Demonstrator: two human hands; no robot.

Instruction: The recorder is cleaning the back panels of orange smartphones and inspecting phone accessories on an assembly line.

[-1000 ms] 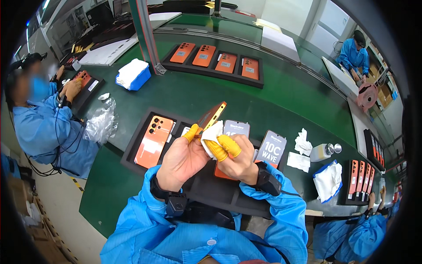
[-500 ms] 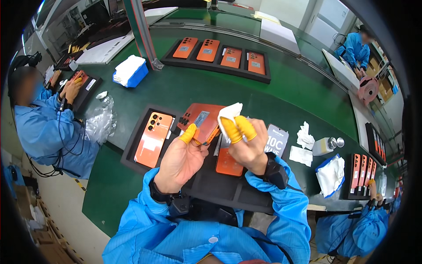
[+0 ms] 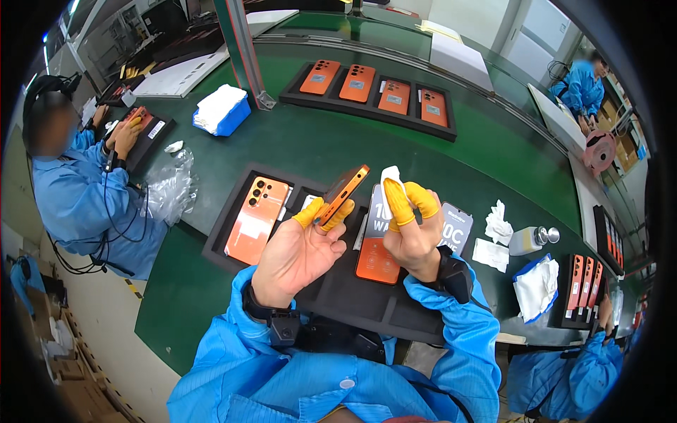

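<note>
My left hand (image 3: 303, 254), with yellow finger cots on some fingers, holds an orange smartphone (image 3: 343, 194) by its lower end. The phone is tilted edge-on, its side frame facing me. To its right, my right hand (image 3: 411, 236) pinches a folded white wipe (image 3: 393, 185) between yellow-cotted fingers, apart from the phone. Under my hands lies a black foam tray (image 3: 352, 304). In its left slot an orange phone (image 3: 255, 222) rests back up, its cameras at the top. Another phone (image 3: 376, 262) with a printed film sits in the middle, and a grey film-covered phone (image 3: 456, 227) is partly hidden behind my right hand.
Beyond stands a black tray (image 3: 367, 106) of several orange phones. Blue bins of white wipes (image 3: 223, 111) (image 3: 536, 287) sit left and right. Near the right one are a dispenser bottle (image 3: 525, 241) and crumpled wipes (image 3: 498, 224). Co-workers in blue work at both sides; a plastic bag (image 3: 171, 189) lies left.
The held phone has turned from showing its back to standing edge-on. My right hand with the wipe has moved away from it, to the right. The whole view has shifted slightly.
</note>
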